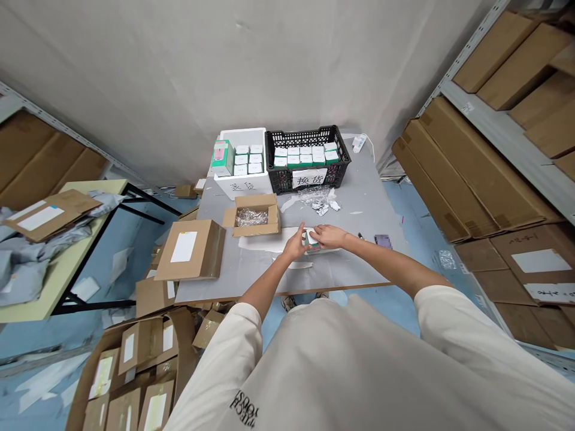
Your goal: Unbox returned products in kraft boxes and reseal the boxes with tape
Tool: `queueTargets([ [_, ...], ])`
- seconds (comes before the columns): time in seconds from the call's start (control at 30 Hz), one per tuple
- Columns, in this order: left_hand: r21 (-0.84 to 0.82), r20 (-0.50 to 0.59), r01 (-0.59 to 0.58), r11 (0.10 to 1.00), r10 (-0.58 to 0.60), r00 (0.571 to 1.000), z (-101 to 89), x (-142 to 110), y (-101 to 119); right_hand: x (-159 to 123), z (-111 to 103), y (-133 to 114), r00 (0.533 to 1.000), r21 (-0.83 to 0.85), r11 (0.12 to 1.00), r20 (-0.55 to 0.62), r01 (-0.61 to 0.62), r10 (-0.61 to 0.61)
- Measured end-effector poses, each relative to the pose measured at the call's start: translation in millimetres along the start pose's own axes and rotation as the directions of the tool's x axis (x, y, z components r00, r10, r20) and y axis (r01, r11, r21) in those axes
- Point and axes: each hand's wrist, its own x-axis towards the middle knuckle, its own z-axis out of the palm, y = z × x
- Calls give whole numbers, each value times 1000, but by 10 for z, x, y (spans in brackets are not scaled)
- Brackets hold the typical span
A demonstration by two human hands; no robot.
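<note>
Both my hands meet over the middle of the grey table point(359, 197). My left hand point(296, 244) and my right hand point(329, 236) are closed round a small white and green box point(311, 239) held just above a white sheet point(265, 242) lying on the table. An open brown carton point(253, 216) with clear plastic wrap inside sits just left of my hands.
At the table's back stand a white foam box point(240, 157) and a black crate point(307, 157), both holding small white and green boxes. Crumpled clear wrappers point(320, 199) lie before the crate. A closed labelled carton point(191, 249) overhangs the left edge. Cartons litter the floor; shelves of cartons stand right.
</note>
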Motion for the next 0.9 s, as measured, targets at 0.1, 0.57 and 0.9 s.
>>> queueTargets([
  [0.1, 10, -13, -5, 1000, 5, 1000, -10, -2, 21, 11, -55, 36, 1000, 26, 1000, 25, -16, 15],
  [0.57, 114, -77, -62, 991, 71, 994, 23, -66, 31, 53, 182, 234, 844, 297, 861, -229, -413, 484],
  [0.9, 341, 26, -189, 921, 191, 981, -14, 44, 167, 15, 254, 67, 881, 235, 871, -98, -432, 464],
])
